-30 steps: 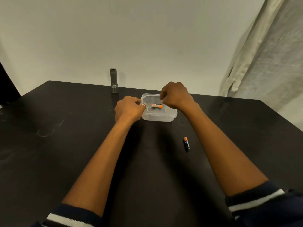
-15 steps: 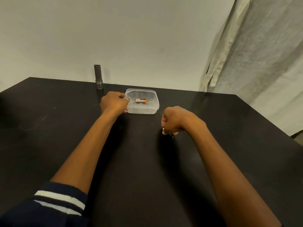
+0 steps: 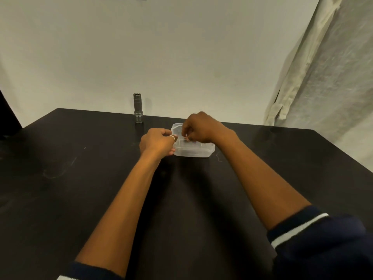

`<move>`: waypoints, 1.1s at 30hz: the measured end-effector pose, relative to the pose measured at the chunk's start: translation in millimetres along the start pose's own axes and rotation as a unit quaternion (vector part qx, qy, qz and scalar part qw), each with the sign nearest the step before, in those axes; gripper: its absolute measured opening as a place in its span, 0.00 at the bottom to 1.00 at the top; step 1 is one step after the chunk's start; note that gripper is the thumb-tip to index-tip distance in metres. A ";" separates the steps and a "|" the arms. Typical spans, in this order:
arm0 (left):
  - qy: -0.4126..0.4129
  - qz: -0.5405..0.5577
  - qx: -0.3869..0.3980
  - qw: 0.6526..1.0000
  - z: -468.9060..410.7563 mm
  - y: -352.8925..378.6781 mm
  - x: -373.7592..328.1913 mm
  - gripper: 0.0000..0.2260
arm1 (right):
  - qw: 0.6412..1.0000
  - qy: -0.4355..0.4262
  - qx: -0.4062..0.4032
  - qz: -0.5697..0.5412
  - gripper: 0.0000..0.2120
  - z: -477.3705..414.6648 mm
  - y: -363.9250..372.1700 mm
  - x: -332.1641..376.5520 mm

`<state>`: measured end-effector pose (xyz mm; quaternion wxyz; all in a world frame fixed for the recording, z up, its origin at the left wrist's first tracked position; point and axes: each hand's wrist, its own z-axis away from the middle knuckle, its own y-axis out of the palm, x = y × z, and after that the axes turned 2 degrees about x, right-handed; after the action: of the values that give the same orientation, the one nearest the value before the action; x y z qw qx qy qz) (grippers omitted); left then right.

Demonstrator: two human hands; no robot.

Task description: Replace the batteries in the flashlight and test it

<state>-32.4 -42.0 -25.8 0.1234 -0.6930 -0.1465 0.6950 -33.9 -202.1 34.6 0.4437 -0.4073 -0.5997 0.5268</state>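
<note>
Black counter (image 3: 60, 178), pale wall behind, curtain (image 3: 327, 81) hanging at the 2 o'clock side.

Flashlight (image 3: 138, 108): grey metal cylinder, standing upright near the counter's far edge, at about 11 o'clock from the hands. Long axis vertical. The wider, ribbed end sits on the counter; the narrower, notched end points up. Nothing touches it; it stands apart from the container.

Clear plastic container (image 3: 199, 152): lidless, low-walled, at roughly 12 o'clock in front of the person, between the two hands.

Left hand (image 3: 158, 142): curled loosely against the container's left rim, fingers bent inward, a ring (image 3: 172, 137) showing on one finger. It touches the rim and appears to steady the box; exact grip on the wall not clear.

Right hand (image 3: 201, 127): reaches over the container from the 1 o'clock side, knuckles up, fingertips drawn together in a pinch just inside the box. Something small sits at the fingertips, but it is too blurred and covered to identify. Cannot tell whether the pinch actually holds it.

Both forearms bare, dark sleeves with a white stripe pushed up near the elbows.
</note>
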 end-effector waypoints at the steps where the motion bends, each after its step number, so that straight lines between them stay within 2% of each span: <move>1: 0.001 0.004 0.000 1.000 -1.0 -0.4 0.0 0.14 | 1.000 0.001 0.016 0.009 0.11 -5.2 6.7 -3.3; 8: 0.003 0.015 0.004 1.000 -4.0 -1.0 -0.7 0.13 | 0.999 0.028 0.016 0.017 0.19 -22.0 24.1 -26.8; 16: 0.003 0.004 -0.003 1.000 -8.4 1.4 0.6 0.12 | 1.000 0.028 -0.003 0.000 0.10 -31.9 30.7 -29.3; 23: 0.023 0.016 0.003 1.000 -16.1 6.9 1.0 0.12 | 0.999 0.042 -0.011 -0.008 0.11 -36.2 31.9 -37.8; 33: 0.011 0.072 0.010 0.997 -33.3 13.9 3.1 0.15 | 0.999 0.039 -0.007 -0.009 0.13 -61.4 31.1 -47.7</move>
<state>1.2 -52.7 -33.8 0.0818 -0.7081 -0.0882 0.6958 38.9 -227.6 2.0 0.4685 -0.4253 -0.5890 0.5028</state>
